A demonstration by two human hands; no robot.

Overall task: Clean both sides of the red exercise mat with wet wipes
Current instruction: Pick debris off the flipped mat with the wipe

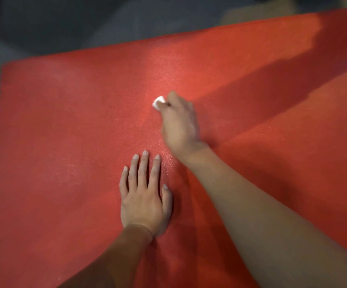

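The red exercise mat [64,132] lies flat and fills most of the view. My left hand [143,196] rests on it palm down, fingers straight and slightly spread. Farther out, my right hand [178,119] holds a small folded white wet wipe [158,102] against the mat near its middle. Only a corner of the wipe shows past my fingers. A glistening damp patch runs over the mat between my two hands.
Dark grey floor [54,23] borders the mat at the top and along the left edge. A brownish patch of floor or board [257,11] shows at the top right. A diagonal shadow crosses the mat's right part.
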